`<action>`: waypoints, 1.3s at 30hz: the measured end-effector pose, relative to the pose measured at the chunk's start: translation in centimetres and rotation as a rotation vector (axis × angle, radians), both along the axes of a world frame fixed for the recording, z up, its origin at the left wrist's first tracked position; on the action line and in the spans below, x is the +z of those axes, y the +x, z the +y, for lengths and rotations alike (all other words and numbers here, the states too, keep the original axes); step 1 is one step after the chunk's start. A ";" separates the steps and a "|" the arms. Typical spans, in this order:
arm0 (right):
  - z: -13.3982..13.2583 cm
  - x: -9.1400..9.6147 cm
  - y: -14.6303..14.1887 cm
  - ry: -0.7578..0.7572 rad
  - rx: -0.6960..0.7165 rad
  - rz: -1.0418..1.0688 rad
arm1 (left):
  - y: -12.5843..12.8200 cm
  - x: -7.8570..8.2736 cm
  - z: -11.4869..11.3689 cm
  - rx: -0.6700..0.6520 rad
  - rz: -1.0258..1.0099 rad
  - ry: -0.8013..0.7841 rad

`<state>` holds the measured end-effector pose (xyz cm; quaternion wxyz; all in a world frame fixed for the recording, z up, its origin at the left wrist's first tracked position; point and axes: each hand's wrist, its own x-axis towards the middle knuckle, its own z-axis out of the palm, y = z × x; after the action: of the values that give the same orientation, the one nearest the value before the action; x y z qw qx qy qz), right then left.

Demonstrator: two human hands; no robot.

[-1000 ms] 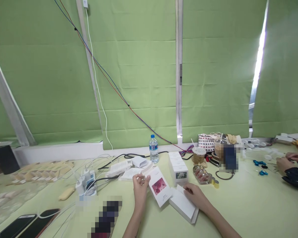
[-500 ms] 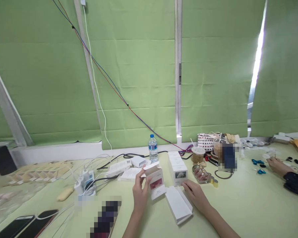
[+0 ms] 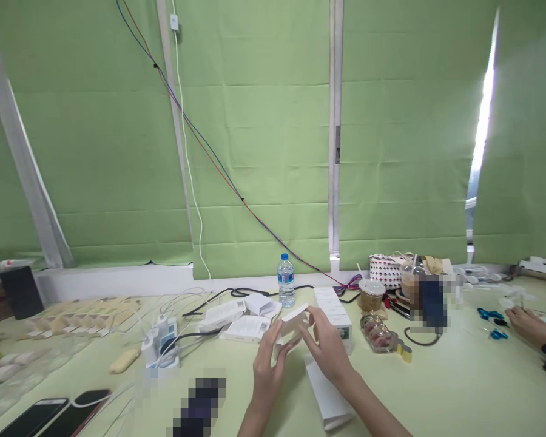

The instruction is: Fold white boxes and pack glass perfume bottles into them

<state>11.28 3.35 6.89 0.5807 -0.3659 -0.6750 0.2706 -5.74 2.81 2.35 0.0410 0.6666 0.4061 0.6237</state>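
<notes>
A small white paperboard box point(image 3: 295, 314) is held up over the table between my two hands. My left hand point(image 3: 268, 364) grips its left side, with thumb and fingers closed around it. My right hand point(image 3: 328, 349) has its fingers on the top and right edge of the same box, by the raised flap. Its printed front is largely covered by my fingers. Below my right hand a white folded carton point(image 3: 325, 397) lies on the table. Just behind that hand stands a row of white boxes point(image 3: 332, 309), partly hidden by it.
Several white packs point(image 3: 248, 328) and a water bottle point(image 3: 286, 282) stand at the back. A power strip point(image 3: 161, 343) with cables lies left, phones point(image 3: 31, 419) nearer. Right are stacked clear containers point(image 3: 377, 332), a cup point(image 3: 372, 294), blue scissors point(image 3: 498, 334) and another person's hand point(image 3: 530, 321).
My right hand has left the folded carton on the table and come up to the box in my left hand. The view has shifted, so everything sits slightly lower and mostly further right.
</notes>
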 end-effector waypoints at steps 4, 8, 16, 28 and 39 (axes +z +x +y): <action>1.6 -0.3 -0.2 -0.117 0.119 0.164 | -0.3 0.4 0.0 -0.009 -0.006 0.036; 2.5 -1.8 0.0 -0.255 0.247 0.340 | -0.6 0.5 0.4 -0.060 -0.034 -0.010; 1.3 -4.4 -0.1 -0.445 0.409 0.646 | 0.3 1.8 0.4 -0.162 -0.359 -0.406; 0.5 -5.5 0.0 -0.486 0.437 0.685 | 1.0 0.6 0.8 -0.277 -0.515 -0.525; 0.3 -5.3 0.3 -0.325 0.268 0.407 | 0.9 0.4 0.5 -0.108 -0.400 -0.396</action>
<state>11.56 3.62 1.57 0.5970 -0.2999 -0.5347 0.5174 -4.87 3.33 2.73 0.2830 0.5298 0.4679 0.6483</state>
